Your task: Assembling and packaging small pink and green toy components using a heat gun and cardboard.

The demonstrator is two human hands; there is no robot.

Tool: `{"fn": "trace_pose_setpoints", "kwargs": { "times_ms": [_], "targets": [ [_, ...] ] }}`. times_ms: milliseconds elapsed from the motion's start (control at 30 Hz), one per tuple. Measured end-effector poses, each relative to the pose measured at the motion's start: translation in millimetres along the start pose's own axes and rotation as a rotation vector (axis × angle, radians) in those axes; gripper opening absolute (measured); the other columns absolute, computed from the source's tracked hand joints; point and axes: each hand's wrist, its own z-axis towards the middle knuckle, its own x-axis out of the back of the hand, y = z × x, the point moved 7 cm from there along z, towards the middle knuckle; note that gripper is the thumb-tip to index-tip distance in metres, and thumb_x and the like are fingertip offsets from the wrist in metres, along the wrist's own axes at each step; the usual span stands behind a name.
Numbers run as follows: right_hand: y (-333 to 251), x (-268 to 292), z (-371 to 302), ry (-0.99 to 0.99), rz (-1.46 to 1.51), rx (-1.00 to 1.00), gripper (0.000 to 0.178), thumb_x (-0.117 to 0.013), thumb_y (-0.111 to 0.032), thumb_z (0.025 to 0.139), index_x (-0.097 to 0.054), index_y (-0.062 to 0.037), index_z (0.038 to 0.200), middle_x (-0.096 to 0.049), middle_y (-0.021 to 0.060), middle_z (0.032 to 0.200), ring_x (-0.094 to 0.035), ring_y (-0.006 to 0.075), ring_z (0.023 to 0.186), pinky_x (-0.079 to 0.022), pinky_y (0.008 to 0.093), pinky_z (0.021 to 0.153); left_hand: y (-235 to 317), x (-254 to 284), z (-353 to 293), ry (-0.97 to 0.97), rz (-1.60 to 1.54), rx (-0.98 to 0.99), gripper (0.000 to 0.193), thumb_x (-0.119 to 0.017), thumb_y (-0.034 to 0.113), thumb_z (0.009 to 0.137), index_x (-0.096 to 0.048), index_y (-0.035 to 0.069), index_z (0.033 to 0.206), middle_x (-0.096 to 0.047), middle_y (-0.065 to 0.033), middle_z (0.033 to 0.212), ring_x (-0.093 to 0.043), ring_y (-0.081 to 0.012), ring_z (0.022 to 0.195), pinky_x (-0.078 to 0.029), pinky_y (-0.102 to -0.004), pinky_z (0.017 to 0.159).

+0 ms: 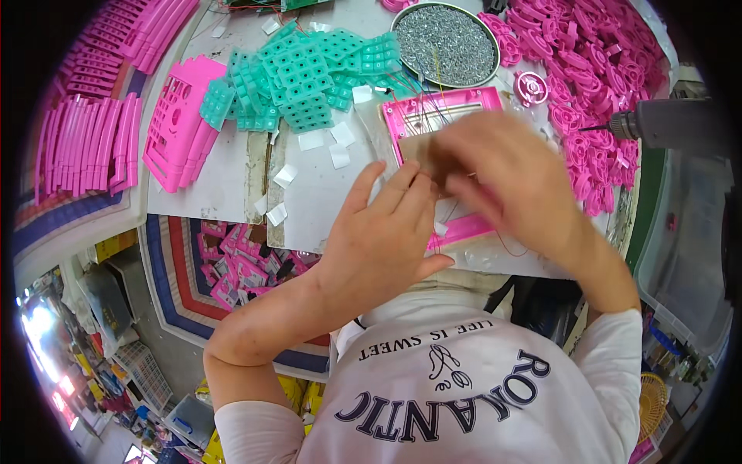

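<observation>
A pink plastic housing (481,98) lies on the worktable in front of me, with thin coloured wires running across it. A flat brown piece, perhaps a circuit board, (418,147) sits partly under my fingers inside the housing. My left hand (384,232) reaches in from the left, fingers stretched out, their tips at the brown piece's edge and the thumb apart. Over the housing's right side, my right hand (514,174) is smeared by motion, its fingers curled downward. Whether it holds anything is hidden.
Green rubber keypads (297,73) are heaped at the back left, beside stacked pink casings (182,124). A round tray of screws (447,45) stands behind the housing. Loose pink parts (587,69) pile at right, where an electric screwdriver (657,124) juts in. White paper pieces (340,155) lie scattered.
</observation>
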Motion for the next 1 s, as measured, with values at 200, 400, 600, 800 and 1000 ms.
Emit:
{"fn": "trace_pose_setpoints", "kwargs": {
  "times_ms": [200, 400, 600, 800, 1000],
  "targets": [
    [-26.3, -31.3, -29.9, -0.2, -0.132, -0.007, 0.057, -0.064, -0.03, 0.091, -0.062, 0.009, 0.132, -0.056, 0.0222, 0.146, -0.051, 0.0366, 0.136, -0.037, 0.0504, 0.115, -3.8, 11.7, 6.9, 0.002, -0.029, -0.063, 0.064, -0.074, 0.048, 0.084, -0.067, -0.002, 0.123, -0.065, -0.0143, 0.131, -0.06, -0.028, 0.125, -0.044, -0.0434, 0.104],
    [-27.7, -28.3, -25.2, -0.184, -0.172, -0.022, 0.055, -0.062, -0.033, 0.093, -0.065, 0.0101, 0.127, -0.058, 0.0245, 0.141, -0.053, 0.036, 0.134, -0.038, 0.0499, 0.113, -106.7, 48.0, 118.5, 0.055, -0.252, 0.088, 0.02, -0.076, 0.026, 0.084, -0.076, 0.01, 0.096, -0.074, -0.0085, 0.1, -0.069, -0.0306, 0.101, -0.053, -0.0442, 0.082],
    [-31.4, -27.6, -22.9, -0.175, -0.155, -0.016, 0.056, -0.064, -0.034, 0.091, -0.065, 0.0093, 0.127, -0.059, 0.0237, 0.141, -0.052, 0.0364, 0.133, -0.039, 0.0525, 0.111, -134.0, -11.2, 205.3, -0.186, 0.155, -0.096, 0.02, -0.078, 0.03, 0.08, -0.076, 0.014, 0.092, -0.071, -0.0073, 0.094, -0.068, -0.0296, 0.098, -0.046, -0.0518, 0.087],
    [-30.2, -25.3, -24.8, -0.174, -0.116, -0.026, 0.057, -0.069, -0.034, 0.087, -0.065, 0.0079, 0.125, -0.057, 0.0226, 0.144, -0.051, 0.0357, 0.134, -0.039, 0.0529, 0.111, -138.5, -8.5, 216.3, 0.142, 0.341, -0.079, 0.021, -0.063, 0.029, 0.092, -0.077, 0.013, 0.092, -0.072, -0.0083, 0.097, -0.069, -0.0277, 0.1, -0.043, -0.0517, 0.091],
    [-34.8, -20.2, -19.4, -0.182, -0.105, -0.012, 0.061, -0.074, -0.036, 0.083, -0.065, 0.0081, 0.125, -0.058, 0.0211, 0.141, -0.05, 0.0359, 0.129, -0.038, 0.0496, 0.11, -141.8, 4.8, 227.0, 0.183, 0.329, 0.095, 0.029, -0.06, 0.035, 0.094, -0.079, 0.014, 0.088, -0.075, -0.007, 0.092, -0.072, -0.0275, 0.09, -0.044, -0.0504, 0.091]
  ]
}}
